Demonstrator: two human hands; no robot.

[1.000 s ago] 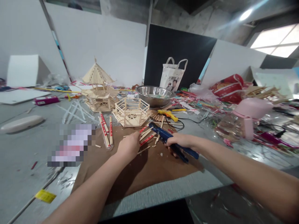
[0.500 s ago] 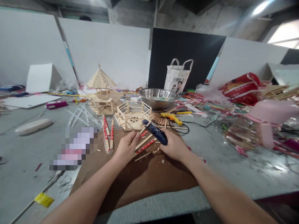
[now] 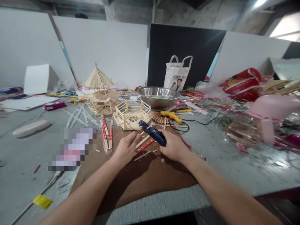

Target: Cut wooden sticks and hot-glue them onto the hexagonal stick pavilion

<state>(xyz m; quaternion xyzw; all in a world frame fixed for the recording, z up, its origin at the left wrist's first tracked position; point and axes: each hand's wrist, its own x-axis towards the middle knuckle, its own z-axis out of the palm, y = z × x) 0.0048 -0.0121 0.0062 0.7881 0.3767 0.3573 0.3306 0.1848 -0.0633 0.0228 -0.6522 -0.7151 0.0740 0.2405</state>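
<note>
My right hand (image 3: 172,147) grips a dark blue cutter tool (image 3: 151,133) whose jaws point up and left over a brown mat (image 3: 145,175). My left hand (image 3: 126,149) pinches a thin wooden stick (image 3: 143,141) and holds it at the tool's jaws. Loose wooden sticks and red-printed chopstick wrappers (image 3: 143,147) lie under both hands. A hexagonal stick frame (image 3: 131,114) stands just beyond the hands. A stick pavilion model (image 3: 99,92) stands behind it to the left.
A steel bowl (image 3: 157,96), a yellow glue gun (image 3: 172,116) with black cord and a white paper bag (image 3: 178,75) sit behind the mat. Wrapped chopsticks (image 3: 106,132) lie at the mat's left. A pink-lidded plastic jar (image 3: 262,120) and packaging litter crowd the right. White boards back the table.
My right hand lifted the blue tool off the mat and swung it left toward my left hand. My left hand picked a stick from the pile and raised it to the jaws.
</note>
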